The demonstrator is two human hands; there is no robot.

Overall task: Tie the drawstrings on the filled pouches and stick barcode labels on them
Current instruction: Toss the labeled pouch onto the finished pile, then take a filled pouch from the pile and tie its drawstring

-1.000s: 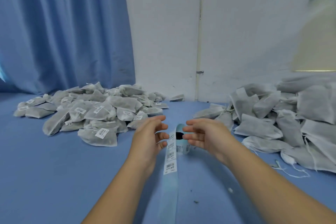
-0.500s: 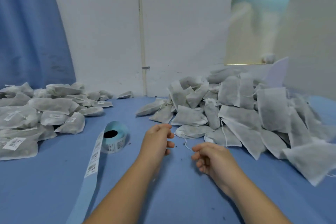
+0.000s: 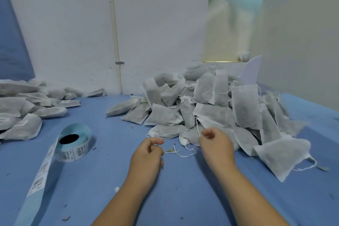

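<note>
A pile of untied grey filled pouches (image 3: 216,108) lies on the blue table at centre right, white drawstrings hanging loose. My right hand (image 3: 215,143) is at the pile's front edge, thumb and forefinger pinched on a drawstring (image 3: 198,128) that hangs from a pouch (image 3: 212,115). My left hand (image 3: 147,152) has curled fingers just left of the pile. The end of another loose drawstring (image 3: 180,153) touches its fingertips; a grip on it is unclear. The barcode label roll (image 3: 74,144) lies to the left, its strip (image 3: 39,180) trailing toward me.
Labelled pouches (image 3: 23,113) are heaped at the far left. A white wall with a pipe (image 3: 115,33) closes the back. Small crumbs of filling dot the blue tabletop (image 3: 183,198) near my forearms.
My view has swung right, from the label roll to the untied pile. Both hands left the roll and moved forward to the pile's edge, and the right hand closed on a drawstring.
</note>
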